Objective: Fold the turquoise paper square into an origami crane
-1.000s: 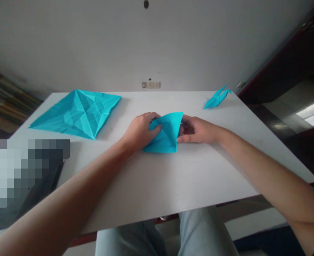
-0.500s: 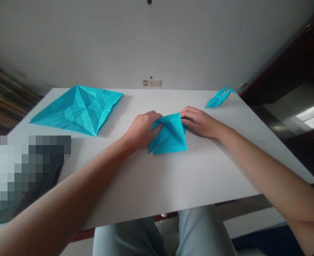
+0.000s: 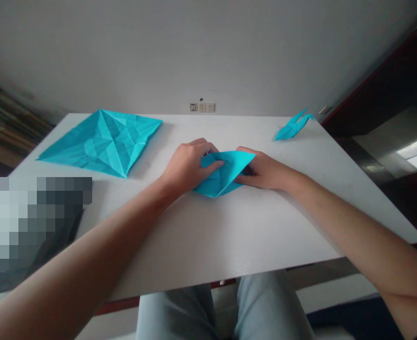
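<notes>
A partly folded sheet of blue origami paper (image 3: 225, 172) is between my hands over the middle of the white table (image 3: 225, 236), one flap standing up with its corner pointing right. My left hand (image 3: 190, 163) grips the paper's left side, the thumb lying across its upper face. From the right, my right hand (image 3: 261, 167) holds the paper behind and under the raised flap, which hides some of its fingers.
On the left lies an unfolded, creased blue sheet (image 3: 112, 141). A folded blue paper crane (image 3: 293, 126) stands at the back right. Near the front left is a dark device with a pixelated screen (image 3: 27, 226). Wall sockets (image 3: 201, 107) sit behind the table.
The paper's raised flap has swung so its corner points right, and the lower edge has drawn up. My left thumb has moved further over the paper; my right fingers have slipped beneath the flap.
</notes>
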{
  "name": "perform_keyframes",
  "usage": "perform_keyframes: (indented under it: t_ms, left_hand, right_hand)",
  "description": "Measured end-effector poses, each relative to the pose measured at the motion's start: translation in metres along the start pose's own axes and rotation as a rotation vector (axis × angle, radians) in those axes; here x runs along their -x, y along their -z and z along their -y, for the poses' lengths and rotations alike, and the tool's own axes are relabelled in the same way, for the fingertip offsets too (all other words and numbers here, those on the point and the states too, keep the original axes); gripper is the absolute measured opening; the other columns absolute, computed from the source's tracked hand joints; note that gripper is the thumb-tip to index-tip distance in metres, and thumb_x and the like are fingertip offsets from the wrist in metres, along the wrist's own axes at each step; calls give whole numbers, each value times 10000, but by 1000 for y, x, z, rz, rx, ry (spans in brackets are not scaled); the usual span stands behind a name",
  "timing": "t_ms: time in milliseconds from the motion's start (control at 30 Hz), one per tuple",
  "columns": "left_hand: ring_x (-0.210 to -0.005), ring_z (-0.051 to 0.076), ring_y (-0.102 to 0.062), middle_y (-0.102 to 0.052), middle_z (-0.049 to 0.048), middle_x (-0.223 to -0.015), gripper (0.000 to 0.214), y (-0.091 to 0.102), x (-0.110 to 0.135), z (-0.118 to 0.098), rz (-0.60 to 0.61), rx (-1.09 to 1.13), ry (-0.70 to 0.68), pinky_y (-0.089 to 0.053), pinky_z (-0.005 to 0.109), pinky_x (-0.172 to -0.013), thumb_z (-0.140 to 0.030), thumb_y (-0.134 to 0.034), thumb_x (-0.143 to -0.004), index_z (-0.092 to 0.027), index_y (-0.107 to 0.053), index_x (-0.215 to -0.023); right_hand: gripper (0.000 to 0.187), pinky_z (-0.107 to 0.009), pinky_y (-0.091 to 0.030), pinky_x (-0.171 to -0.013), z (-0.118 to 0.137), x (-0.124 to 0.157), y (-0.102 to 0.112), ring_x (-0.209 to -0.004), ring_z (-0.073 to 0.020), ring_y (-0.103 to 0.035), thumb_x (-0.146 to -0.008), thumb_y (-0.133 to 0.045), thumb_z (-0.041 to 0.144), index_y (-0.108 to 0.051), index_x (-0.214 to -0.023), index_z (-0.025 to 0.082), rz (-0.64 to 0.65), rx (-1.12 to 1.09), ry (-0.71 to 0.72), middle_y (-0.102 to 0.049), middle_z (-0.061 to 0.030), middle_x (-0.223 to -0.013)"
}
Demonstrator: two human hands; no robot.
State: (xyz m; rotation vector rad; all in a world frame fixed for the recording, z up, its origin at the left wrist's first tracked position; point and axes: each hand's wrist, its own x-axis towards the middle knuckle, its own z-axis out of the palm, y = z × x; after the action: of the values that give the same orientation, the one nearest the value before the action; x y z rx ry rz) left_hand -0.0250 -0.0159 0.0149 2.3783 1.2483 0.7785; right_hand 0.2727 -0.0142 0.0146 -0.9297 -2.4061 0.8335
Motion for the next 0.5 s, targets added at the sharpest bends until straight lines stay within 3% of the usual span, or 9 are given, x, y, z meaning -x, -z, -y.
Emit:
perform_keyframes:
  t_ms: [200,333,500]
  left_hand:
    - [-1249,346,-875,-932,122,-1363,386,2,1,-1,13,24,-165,-619,520,-1246,-581,-891,-1140,-247,-905,-1333]
    - [-1411,391,-861,-944,135,-1466,435,1,2,-3,45,22,-263,-496,593,-1389,-617,-877,-1179,-263,-889,-1432]
    - [-1407,395,-863,-954,146,-1458,402,-2,5,-7,63,62,-273,-445,621,-1420,-562,-793,-1234,-234,-867,-1453]
  right_hand:
    - [389,-423,-557,-840,6,0,-2,-956,-286,-683,-1092,-932,598,-686,-1102,298,3,-42,-7,-730,-53,-1094]
    - [328,-421,-563,-860,4,2,-4,-931,-255,-687,-1108,-875,559,-699,-1123,282,27,-14,15,-741,-56,-1169]
    - [281,-415,-558,-865,-1,1,-5,-967,-251,-708,-1119,-830,515,-711,-1100,261,48,32,56,-698,-53,-1169]
